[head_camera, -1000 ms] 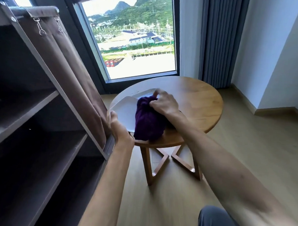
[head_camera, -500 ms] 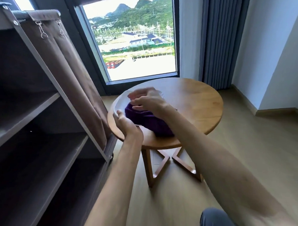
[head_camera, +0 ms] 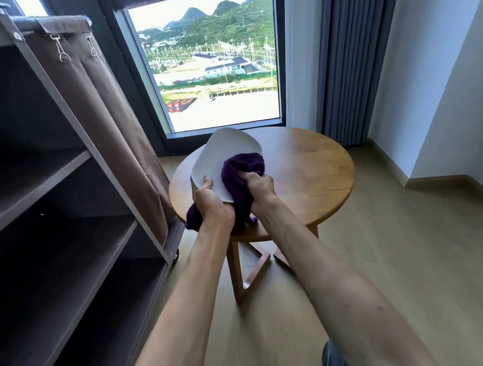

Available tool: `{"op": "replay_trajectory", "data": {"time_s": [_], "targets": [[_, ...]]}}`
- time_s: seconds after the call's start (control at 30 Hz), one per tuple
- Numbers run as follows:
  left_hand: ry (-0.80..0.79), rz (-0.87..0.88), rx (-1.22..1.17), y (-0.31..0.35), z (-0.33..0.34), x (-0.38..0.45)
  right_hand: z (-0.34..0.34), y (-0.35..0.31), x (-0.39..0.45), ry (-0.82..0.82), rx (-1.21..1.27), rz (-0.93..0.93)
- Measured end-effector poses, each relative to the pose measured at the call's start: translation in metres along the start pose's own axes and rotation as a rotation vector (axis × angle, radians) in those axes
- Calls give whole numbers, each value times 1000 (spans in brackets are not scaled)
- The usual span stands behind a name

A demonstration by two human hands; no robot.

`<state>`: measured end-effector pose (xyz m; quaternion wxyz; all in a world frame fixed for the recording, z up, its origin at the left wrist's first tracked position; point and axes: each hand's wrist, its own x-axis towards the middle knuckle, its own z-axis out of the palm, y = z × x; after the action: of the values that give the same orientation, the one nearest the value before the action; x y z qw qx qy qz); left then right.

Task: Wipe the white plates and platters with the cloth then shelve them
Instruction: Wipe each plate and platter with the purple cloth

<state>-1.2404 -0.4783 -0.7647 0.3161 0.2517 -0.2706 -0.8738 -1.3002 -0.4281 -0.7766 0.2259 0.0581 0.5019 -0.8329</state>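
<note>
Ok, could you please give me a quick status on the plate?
Left hand grips white plate, tilted above table. Right hand rubs purple cloth on it. Not shelved yet. Nothing blocking.

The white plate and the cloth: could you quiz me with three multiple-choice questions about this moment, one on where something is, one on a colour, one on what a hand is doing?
1. Where is the white plate?
A. Lying flat on the floor
B. Held tilted above the round wooden table
C. Standing on a shelf of the rack

2. What colour is the cloth?
A. Purple
B. Yellow
C. White

3. What is the right hand doing?
A. Hanging idle at the side
B. Pointing at the window
C. Gripping the cloth against the plate

Answers:
1. B, since the left hand holds the plate's lower edge, raised and tilted over the table.
2. A, as the cloth shows dark purple against the white plate.
3. C, because its fingers curl into the bunched cloth on the plate's face.
</note>
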Motion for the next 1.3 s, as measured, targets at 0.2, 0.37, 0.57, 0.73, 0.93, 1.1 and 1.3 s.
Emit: {"op": "replay_trajectory", "data": {"time_s": [0.2, 0.37, 0.57, 0.73, 0.93, 1.1, 1.3], "targets": [[-171, 96, 388, 52, -38, 6, 0, -34, 21, 145, -33, -90], [-81, 795, 1544, 72, -36, -3, 5, -36, 21, 216, -146, -123], [-419, 471, 2009, 69, -14, -3, 16, -44, 1, -3, -400, -250], [-598, 333, 1449, 69, -7, -13, 20, -60, -12, -338, -91, -251], [-595, 99, 713, 41, -5, -40, 45, -64, -11, -224, -159, -407], [-414, 91, 300, 28, 12, -47, 43, -32, -20, -286, -153, -405], [-372, 13, -76, 27, 15, -43, 44, -21, -36, -338, -310, -472]]}}
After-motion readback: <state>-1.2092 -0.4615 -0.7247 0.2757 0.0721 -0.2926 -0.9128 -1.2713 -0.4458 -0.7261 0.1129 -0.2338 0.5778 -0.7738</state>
